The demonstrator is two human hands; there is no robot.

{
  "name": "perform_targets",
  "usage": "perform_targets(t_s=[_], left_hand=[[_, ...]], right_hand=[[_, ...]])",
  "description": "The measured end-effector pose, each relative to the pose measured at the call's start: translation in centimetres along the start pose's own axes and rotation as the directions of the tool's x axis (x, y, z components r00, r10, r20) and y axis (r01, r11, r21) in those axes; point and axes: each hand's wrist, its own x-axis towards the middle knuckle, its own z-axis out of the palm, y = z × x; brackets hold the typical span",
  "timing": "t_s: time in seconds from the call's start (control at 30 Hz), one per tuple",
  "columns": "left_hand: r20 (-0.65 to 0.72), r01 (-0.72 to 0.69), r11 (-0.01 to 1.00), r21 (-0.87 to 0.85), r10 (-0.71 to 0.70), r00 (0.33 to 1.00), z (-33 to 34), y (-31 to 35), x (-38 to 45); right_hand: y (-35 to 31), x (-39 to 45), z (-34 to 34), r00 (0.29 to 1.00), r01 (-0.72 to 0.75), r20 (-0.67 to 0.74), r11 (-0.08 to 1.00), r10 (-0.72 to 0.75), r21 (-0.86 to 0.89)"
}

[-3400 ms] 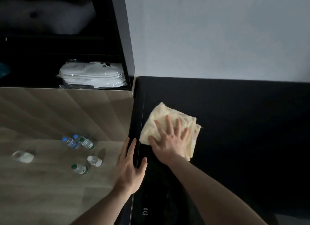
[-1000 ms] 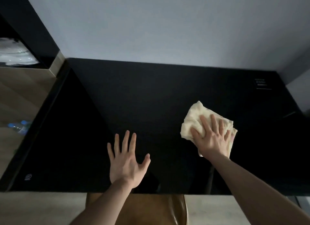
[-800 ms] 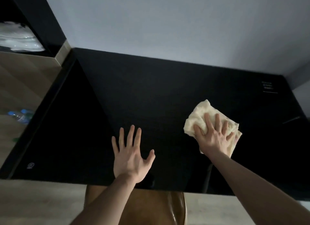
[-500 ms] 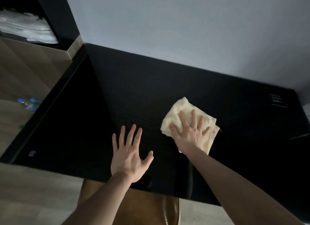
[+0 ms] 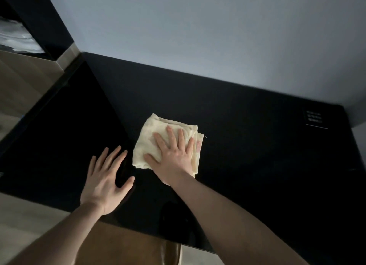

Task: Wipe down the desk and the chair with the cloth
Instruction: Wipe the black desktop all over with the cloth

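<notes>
Both hands flat on the dark desk, cloth pinned under the right palm.

Far left of the desk (image 5: 247,138), a dark shelf unit (image 5: 49,21) with something pale and blurred inside it, above a wooden panel (image 5: 25,80). On the desk's near left part the left hand (image 5: 105,182) lies palm down, fingers straight and spread, holding nothing. Just beside it, the folded cream cloth (image 5: 154,134) sits on the middle of the desk, and the right hand (image 5: 174,156) presses on it with flat, splayed fingers. Below the desk's near edge, a brown chair (image 5: 126,247) shows between the forearms. Near the desk's far right corner, small white markings (image 5: 315,118), too small to read.
</notes>
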Motion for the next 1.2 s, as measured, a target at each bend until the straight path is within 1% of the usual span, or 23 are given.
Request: perform_targets(t_s=[0.23, 0.37, 0.5, 0.6, 0.67, 0.73, 0.83, 0.93, 1.03, 1.13, 1.2], left_hand=[[0.001, 0.004, 0.999, -0.045, -0.004, 1.0, -0.2, 0.1, -0.2], [0.001, 0.01, 1.0, -0.018, -0.01, 1.0, 0.1, 0.0, -0.2], [-0.006, 0.011, 1.0, 0.018, -0.011, 1.0, 0.0, 0.2, -0.4], [-0.039, 0.091, 0.996, -0.011, -0.091, 0.995, 0.0, 2.3, -0.7], [-0.057, 0.088, 0.995, -0.036, -0.09, 0.994, 0.3, 5.5, -1.0], [-0.045, 0.036, 0.998, -0.058, -0.039, 0.998, 1.1, 10.0, -1.5], [0.016, -0.061, 0.992, -0.109, 0.063, 0.998, 2.9, 17.8, -1.6], [0.084, -0.147, 0.985, -0.092, 0.154, 0.984, 4.5, 25.4, -0.5], [0.135, -0.206, 0.976, -0.068, 0.214, 0.967, 5.5, 32.2, 1.5], [0.181, -0.211, 0.977, -0.037, 0.214, 0.96, 6.2, 37.7, 3.4], [0.181, -0.161, 0.986, -0.043, 0.166, 0.969, 6.9, 40.2, 4.1]], right_hand=[[0.3, 0.0, 0.0, 1.0, 0.008, -0.009, 1.0, -0.008, -0.006], [1.0, 0.1, -0.1, 0.999, 0.046, 0.013, 0.998, -0.046, -0.032], [4.4, -1.1, -1.1, 0.992, 0.122, 0.035, 0.99, -0.12, -0.067], [8.6, -2.5, -2.1, 0.993, 0.117, 0.044, 0.99, -0.114, -0.082], [11.7, -3.6, -2.9, 0.995, 0.097, 0.047, 0.991, -0.093, -0.095], [15.1, -4.6, -3.8, 0.995, 0.094, 0.042, 0.99, -0.09, -0.104], [21.1, -6.4, -5.4, 0.998, 0.06, 0.021, 0.993, -0.058, -0.103], [27.7, -8.4, -7.3, 1.0, 0.019, 0.004, 0.994, -0.018, -0.103], [34.7, -10.5, -9.2, 0.999, -0.032, -0.019, 0.994, 0.03, -0.104], [41.8, -12.5, -10.8, 0.995, -0.088, -0.048, 0.993, 0.084, -0.08], [46.2, -13.7, -11.5, 0.989, -0.129, -0.081, 0.987, 0.121, -0.096]])
